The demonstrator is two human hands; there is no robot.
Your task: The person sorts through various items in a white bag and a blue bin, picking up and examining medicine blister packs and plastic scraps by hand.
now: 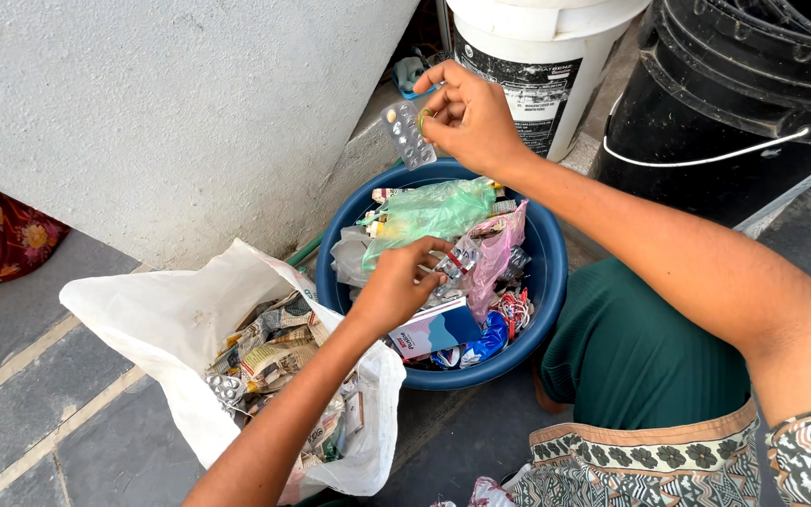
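- Nearest the lens, the forearm of the left hand [396, 286] runs up from the bottom edge, over the mouth of a crumpled white plastic bag [161, 319] lying on the grey tiled floor [39, 413]. The bag is stuffed with printed paper wrappers and foil scraps.
- Left hand: the fingers curl down onto a silver foil pill pack [452, 268] on top of the pile in the tub. I cannot tell whether the grip has closed on it or only rests there.
- Round blue plastic tub [551, 282]: just beside the bag, heaped with a thin green plastic bag [429, 211], a pink plastic bag [499, 249] and small cartons.
- Silver blister strip of pills [407, 134]: held up above the tub's far rim.
- Right hand [471, 117]: grip clenched on the strip's upper edge, thumb against fingers.
- Step in hand, as I judge it: picking through the tub piece by piece. Lifting the foil pack would call for a firm pinch, clear of the loose bags.
- White plastic bucket [537, 56], then a black plastic bucket [734, 84], stand behind.
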